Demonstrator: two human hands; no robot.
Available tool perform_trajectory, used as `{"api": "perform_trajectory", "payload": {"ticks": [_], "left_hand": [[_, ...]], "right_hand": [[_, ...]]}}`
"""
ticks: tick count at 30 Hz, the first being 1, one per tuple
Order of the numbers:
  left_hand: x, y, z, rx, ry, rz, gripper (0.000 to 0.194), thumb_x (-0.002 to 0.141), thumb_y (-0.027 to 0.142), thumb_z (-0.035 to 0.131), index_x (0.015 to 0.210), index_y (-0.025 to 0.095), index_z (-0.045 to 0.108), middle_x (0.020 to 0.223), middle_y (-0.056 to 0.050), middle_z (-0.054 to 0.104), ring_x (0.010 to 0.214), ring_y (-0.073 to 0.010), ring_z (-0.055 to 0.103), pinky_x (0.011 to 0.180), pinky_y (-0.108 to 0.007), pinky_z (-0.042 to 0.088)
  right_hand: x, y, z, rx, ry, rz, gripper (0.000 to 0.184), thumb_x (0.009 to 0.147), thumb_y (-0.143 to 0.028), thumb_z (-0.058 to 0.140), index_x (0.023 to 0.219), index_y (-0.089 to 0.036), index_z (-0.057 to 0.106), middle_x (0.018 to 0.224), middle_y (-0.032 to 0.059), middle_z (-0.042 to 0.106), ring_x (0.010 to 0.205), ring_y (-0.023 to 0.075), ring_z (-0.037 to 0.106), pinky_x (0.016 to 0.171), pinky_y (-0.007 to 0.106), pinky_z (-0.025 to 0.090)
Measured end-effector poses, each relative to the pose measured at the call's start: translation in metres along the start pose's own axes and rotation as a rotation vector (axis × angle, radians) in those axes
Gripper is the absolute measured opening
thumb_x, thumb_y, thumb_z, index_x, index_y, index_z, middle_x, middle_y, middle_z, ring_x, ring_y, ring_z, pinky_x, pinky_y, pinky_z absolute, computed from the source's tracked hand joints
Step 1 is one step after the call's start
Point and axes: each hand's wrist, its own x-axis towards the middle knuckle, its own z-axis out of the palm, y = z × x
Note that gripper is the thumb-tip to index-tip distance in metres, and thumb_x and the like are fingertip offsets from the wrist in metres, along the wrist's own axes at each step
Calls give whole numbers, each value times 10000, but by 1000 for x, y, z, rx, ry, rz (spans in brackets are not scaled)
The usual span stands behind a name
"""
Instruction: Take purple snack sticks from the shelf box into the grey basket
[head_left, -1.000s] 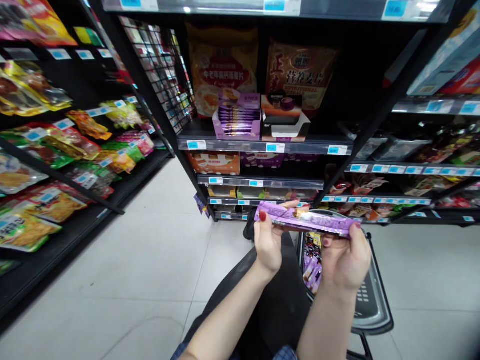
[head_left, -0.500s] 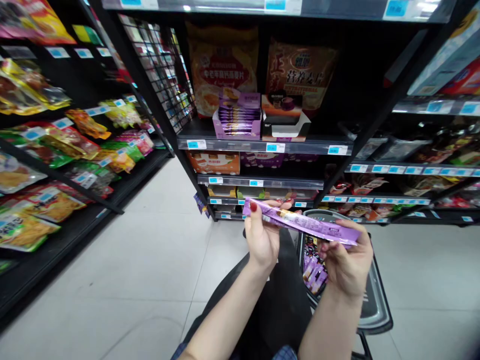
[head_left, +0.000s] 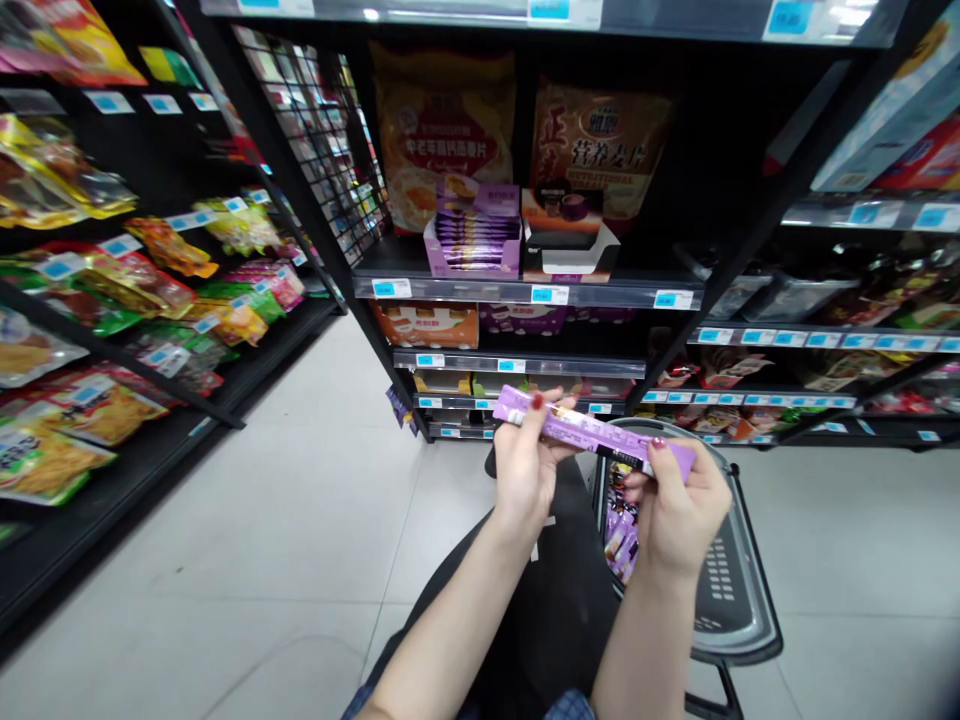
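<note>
A long, slim purple sachet (head_left: 592, 434) stretches between my two hands in front of the shelves. My left hand (head_left: 527, 455) pinches its left end, thumb on top. At the other end my right hand (head_left: 681, 500) grips it between thumb and fingers. Small print and a dark strip show on the sachet's upward face. Below it, partly behind my right arm, a grey shopping basket (head_left: 739, 600) holds several similar purple sachets (head_left: 619, 538). An open purple display box (head_left: 474, 245) on the shelf ahead is stacked with sachets like it.
Beside the purple box stands a brown and white display box (head_left: 568, 245). Large cereal bags (head_left: 450, 140) stand behind. Lower shelves carry an orange carton (head_left: 426, 325) and other packs. A snack rack (head_left: 112, 400) runs along the left. My dark-clothed leg (head_left: 577, 600) is under my arms.
My right hand has turned, bringing its thumb on top of the sachet, and has moved slightly left. The sachet has rolled to show another face with a dark strip.
</note>
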Motion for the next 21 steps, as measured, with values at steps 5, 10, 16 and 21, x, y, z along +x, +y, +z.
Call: {"api": "perform_trajectory", "payload": {"ticks": [5,10,16,21], "left_hand": [[2,0,1,157,-102,-84,360,572,188,794,890,101,649,869,-101,723,694,-198,697,539,-218,553],[1,-5,3,139,-18,-7,305,596,219,778,836,96,634,870,-97,715,769,-233,700,582,-265,578],[3,-5,2,93,-104,-81,288,757,257,646,993,94,627,1004,-152,701,995,-298,649,673,-327,584],[1,-4,1,38,-216,-172,385,900,373,438,1040,70,631,1079,-194,673,1000,-316,644,723,-397,567]], "right_hand": [[8,7,-3,41,1,2,228,663,-298,740,668,-162,557,407,-70,532,294,81,477,284,161,380],[9,12,-1,60,-68,-1,242,624,-258,777,716,-159,576,529,-48,604,382,88,542,388,191,454],[11,14,0,40,-4,42,246,605,-266,789,737,-143,622,631,-21,635,527,102,591,504,223,516],[14,13,-1,116,40,41,225,592,-245,787,698,-139,618,598,-30,623,495,81,564,517,214,510]]}}
